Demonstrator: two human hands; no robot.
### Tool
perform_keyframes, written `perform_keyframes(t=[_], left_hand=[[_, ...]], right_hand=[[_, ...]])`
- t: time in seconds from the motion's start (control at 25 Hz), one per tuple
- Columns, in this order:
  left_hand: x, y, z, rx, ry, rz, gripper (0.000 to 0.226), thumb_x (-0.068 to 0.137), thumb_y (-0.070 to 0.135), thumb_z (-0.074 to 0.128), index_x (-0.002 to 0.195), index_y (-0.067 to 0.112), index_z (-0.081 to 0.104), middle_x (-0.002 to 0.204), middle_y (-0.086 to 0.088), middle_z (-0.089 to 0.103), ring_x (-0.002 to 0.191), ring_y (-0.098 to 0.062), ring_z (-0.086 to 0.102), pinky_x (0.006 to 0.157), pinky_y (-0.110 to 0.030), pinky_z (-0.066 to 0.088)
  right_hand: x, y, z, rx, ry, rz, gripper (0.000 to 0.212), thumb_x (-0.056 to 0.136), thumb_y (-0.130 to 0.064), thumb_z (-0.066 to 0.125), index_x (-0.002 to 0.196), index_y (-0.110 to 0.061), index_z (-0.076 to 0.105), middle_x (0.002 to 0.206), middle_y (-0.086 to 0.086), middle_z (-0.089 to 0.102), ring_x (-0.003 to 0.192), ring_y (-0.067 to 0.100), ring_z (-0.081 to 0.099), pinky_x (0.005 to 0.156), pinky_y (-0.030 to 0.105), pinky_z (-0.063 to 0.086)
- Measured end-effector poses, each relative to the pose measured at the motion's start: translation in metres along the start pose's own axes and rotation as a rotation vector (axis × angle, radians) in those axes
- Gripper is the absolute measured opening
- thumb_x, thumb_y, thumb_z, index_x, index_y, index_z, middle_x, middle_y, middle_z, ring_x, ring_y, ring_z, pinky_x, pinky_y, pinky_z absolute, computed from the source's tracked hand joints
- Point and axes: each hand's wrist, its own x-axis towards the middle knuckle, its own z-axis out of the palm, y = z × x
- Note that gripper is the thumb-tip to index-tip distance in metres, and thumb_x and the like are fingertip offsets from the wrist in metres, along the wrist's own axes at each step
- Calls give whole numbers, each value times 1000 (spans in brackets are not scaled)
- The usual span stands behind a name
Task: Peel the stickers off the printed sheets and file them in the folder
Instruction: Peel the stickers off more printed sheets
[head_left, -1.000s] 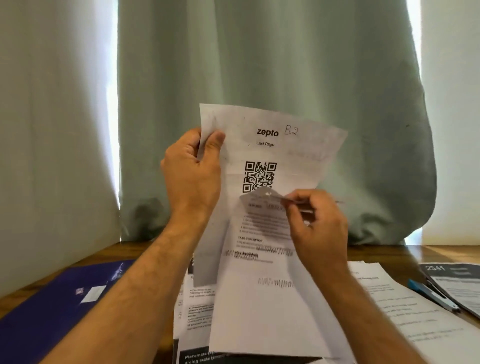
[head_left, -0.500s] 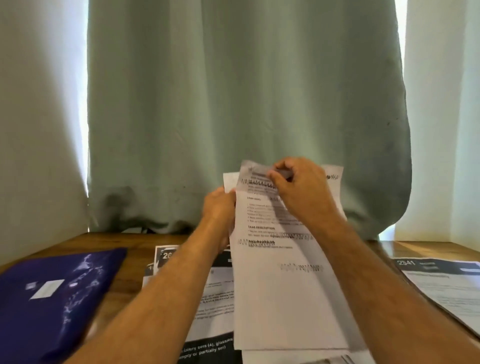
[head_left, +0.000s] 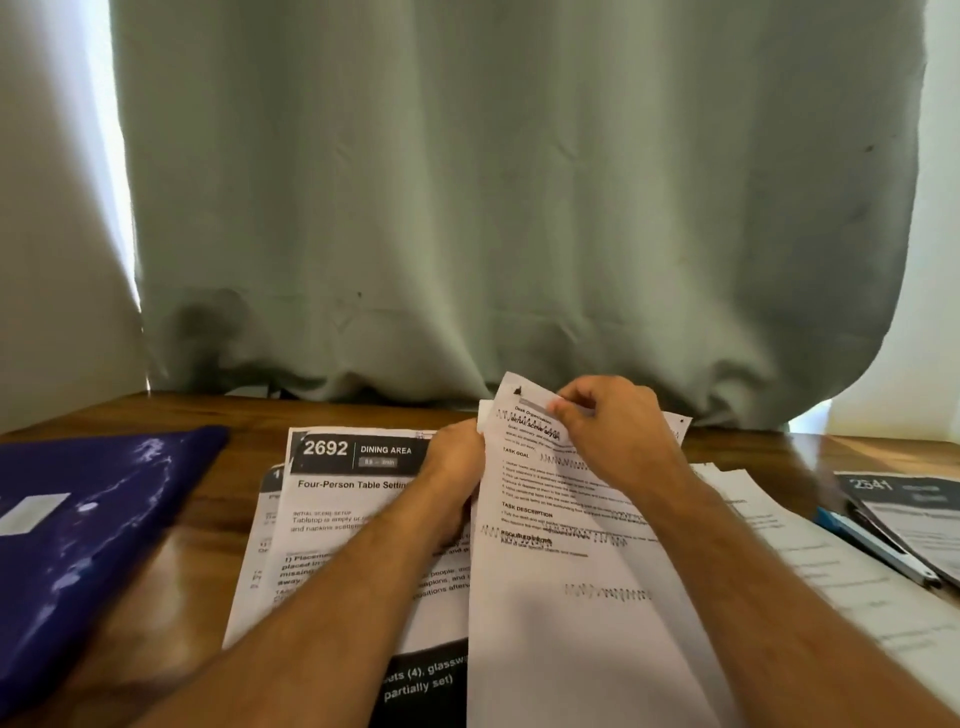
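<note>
Two hands work one printed sheet (head_left: 576, 597) above a wooden surface (head_left: 171, 561). L to R: dark blue folder (head_left: 88, 530) w/ white label, lying flat at left, closed. Next, a stack of printouts (head_left: 332, 519), top page headed "2692 DINING AREA". Left hand (head_left: 457, 467), fingers curled, grips the sheet's left edge. Sheet: white, black text blocks w/ scribbled-over lines; long axis runs near-to-far, top edge pointing away toward the curtain (head_left: 519, 208), raised off the stack, bottom toward the viewer. Right hand (head_left: 613, 431) pinches a small grey sticker (head_left: 540, 402) at the sheet's top. Far right: more papers (head_left: 852, 571), blue pen (head_left: 872, 545), sheet marked "2541" (head_left: 914, 509).
</note>
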Motion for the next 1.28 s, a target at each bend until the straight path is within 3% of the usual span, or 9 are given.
perform_keyframes(t=[0.12,0.24,0.48,0.68,0.88,1.0,1.12,1.2,1.28], left_hand=[[0,-3,1,-34,1,17,30,96,20,46,91,14,75,89,-13,77,91,-39,73,86,-58,57],[-2,-3,1,-82,23,34,31,100,10,42,90,17,71,90,-10,77,89,-35,73,84,-53,59],[3,-6,4,-90,0,151,32,104,14,40,96,18,71,98,-10,77,95,-34,73,88,-56,57],[1,-9,0,-140,-39,226,31,106,21,40,103,15,71,96,-11,77,92,-34,74,87,-53,58],[-10,-6,-2,-138,-101,300,40,106,35,40,106,9,70,98,-17,76,89,-34,74,84,-49,59],[-13,-6,-6,-61,-156,382,29,99,36,57,111,12,69,96,-14,77,89,-35,75,84,-53,59],[-12,-8,-10,-14,-118,421,14,97,20,64,109,18,69,95,-10,78,86,-31,76,83,-57,59],[-13,-10,-12,-34,-108,409,13,99,17,60,109,19,69,96,-11,78,89,-32,75,85,-57,58],[-15,-9,-12,-72,-110,414,14,101,16,57,108,18,69,97,-13,77,92,-34,74,87,-56,58]], right_hand=[[-6,3,1,-61,10,-1,15,95,-40,62,86,-31,69,87,-10,71,82,9,63,76,32,53],[-13,2,-2,-59,29,-30,15,95,-40,62,90,-29,71,88,-9,71,83,10,64,76,29,50],[-21,2,0,19,90,-16,6,95,-36,63,96,-31,64,74,-16,62,74,4,60,71,24,47],[-21,-3,3,84,160,-47,6,94,-34,63,95,-31,58,82,-11,68,80,11,65,76,31,53],[-22,-7,6,117,158,-43,7,97,-36,60,98,-30,55,81,-14,66,74,1,63,61,14,45],[-22,-7,8,118,178,-65,7,97,-35,60,100,-30,56,82,-14,64,75,4,63,65,18,49],[-24,-11,10,104,235,-97,19,99,-34,57,116,-30,60,109,-6,68,96,11,64,88,29,53],[-25,-13,8,54,240,-120,35,102,-34,51,136,-28,54,136,-3,57,119,15,55,102,32,43],[-24,-14,3,22,187,-121,40,104,-35,45,142,-26,49,142,-2,52,127,17,50,106,34,39]])
